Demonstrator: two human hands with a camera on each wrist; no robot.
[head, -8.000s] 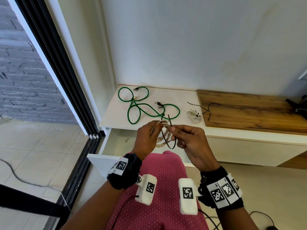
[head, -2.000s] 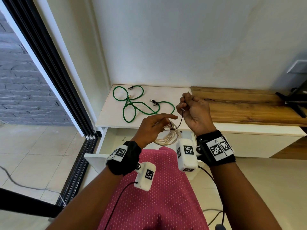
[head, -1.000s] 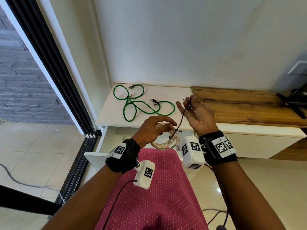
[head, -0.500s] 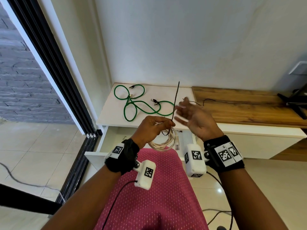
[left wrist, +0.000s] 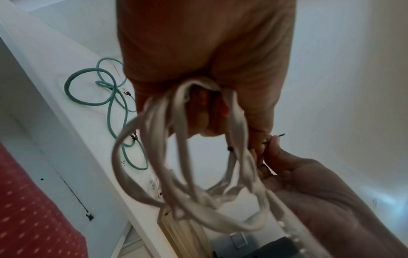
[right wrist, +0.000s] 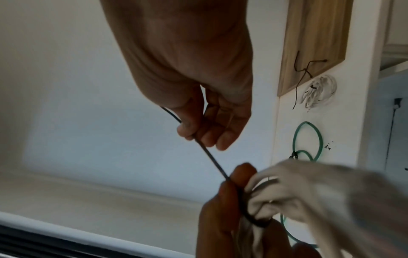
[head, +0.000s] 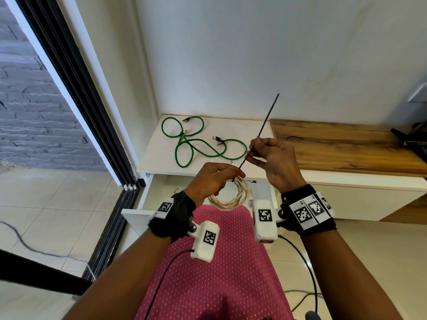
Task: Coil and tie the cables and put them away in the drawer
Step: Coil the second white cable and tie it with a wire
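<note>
My left hand [head: 215, 181] grips a coiled white cable [head: 227, 199] [left wrist: 187, 165] above the open drawer [head: 159, 195]. A black zip tie [head: 261, 132] [right wrist: 212, 160] is looped round the coil, and its long tail sticks up to the right. My right hand [head: 270, 155] [right wrist: 198, 134] pinches that tail between thumb and fingers, a little above the left hand. A green cable [head: 198, 144] [left wrist: 110, 97] lies loose on the white cabinet top [head: 157, 158].
A second small white coil [right wrist: 318, 90] and a spare black tie [right wrist: 304, 69] lie by the wooden board [head: 342, 144] to the right. A sliding door frame [head: 76, 88] stands left. My pink-clad knee [head: 208, 262] is below the drawer.
My right hand was open beside the upright tie tail half a second ago; it now pinches the tail and the tie is drawn straighter. The left hand keeps the coil.
</note>
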